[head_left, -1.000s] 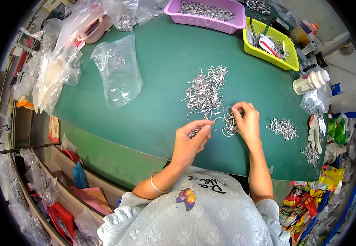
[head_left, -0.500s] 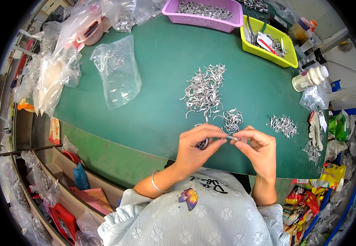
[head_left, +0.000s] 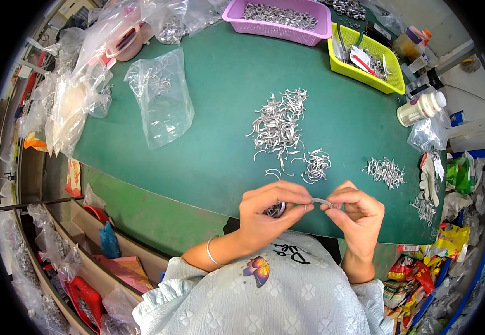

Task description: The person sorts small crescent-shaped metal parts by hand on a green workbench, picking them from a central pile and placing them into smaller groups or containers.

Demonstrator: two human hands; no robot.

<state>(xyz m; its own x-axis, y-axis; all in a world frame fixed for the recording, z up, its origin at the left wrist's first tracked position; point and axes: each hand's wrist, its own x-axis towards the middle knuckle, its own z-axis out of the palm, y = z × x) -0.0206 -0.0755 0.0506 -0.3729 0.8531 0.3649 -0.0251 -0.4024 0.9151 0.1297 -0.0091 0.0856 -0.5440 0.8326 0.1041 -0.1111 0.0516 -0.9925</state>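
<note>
A thin curved metal piece (head_left: 322, 201) spans the gap between my hands, just above the table's near edge. My left hand (head_left: 265, 211) pinches its left end between thumb and fingertips. More silvery pieces (head_left: 276, 210) show inside the curl of that hand, partly hidden by the fingers. At the other end, my right hand (head_left: 359, 215) closes thumb and fingers on the piece. Beyond the hands lies a small heap of curved metal pieces (head_left: 316, 165), with a larger heap (head_left: 280, 124) behind it. Another small heap (head_left: 385, 172) is off to the right.
The green table (head_left: 220, 111) carries a purple basket (head_left: 287, 34) and a yellow-green basket (head_left: 365, 78) of metal parts at the back. A clear plastic bag (head_left: 164, 106) lies left, a white bottle (head_left: 421, 109) and a glove (head_left: 429, 181) right. Drawers (head_left: 119, 259) stand at lower left.
Both hands have come slightly nearer to my body, and the right has shifted right. The held piece has turned so its curve shows. Loose pieces beside the left hand are now uncovered.
</note>
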